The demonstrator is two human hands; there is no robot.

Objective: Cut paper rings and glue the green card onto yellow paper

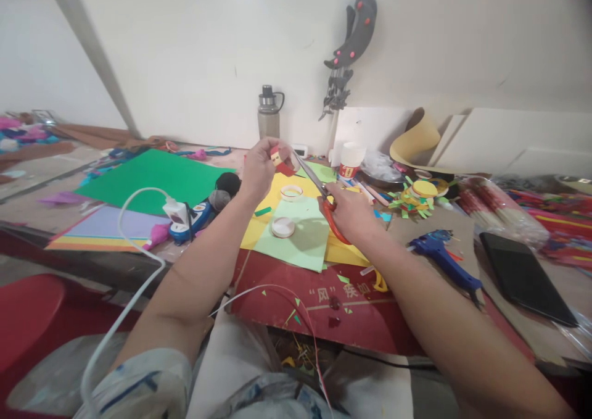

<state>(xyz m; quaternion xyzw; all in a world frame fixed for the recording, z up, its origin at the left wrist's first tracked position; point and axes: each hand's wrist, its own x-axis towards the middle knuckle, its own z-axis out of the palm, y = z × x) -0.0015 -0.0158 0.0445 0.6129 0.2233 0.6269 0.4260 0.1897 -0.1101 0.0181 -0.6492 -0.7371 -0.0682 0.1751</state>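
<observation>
Raised over the middle of the table, my left hand (263,166) pinches a piece of a paper cup (285,161) with red and yellow print. My right hand (349,212) holds scissors (331,212) with orange-red handles; their blades reach up and left to the cup piece. Below the hands, a pale green sheet (305,246) lies over yellow paper (252,231). On the green sheet sits a round white cup base (283,227), and a white ring with a red edge (291,192) lies just behind it.
A green sheet (157,181) and a blue power strip (189,223) are on the left. At the back stand a bottle (269,113) and a paper cup (350,160). To the right lie a blue glue gun (444,258), a yellow-green paper craft (419,195) and a black phone (525,277).
</observation>
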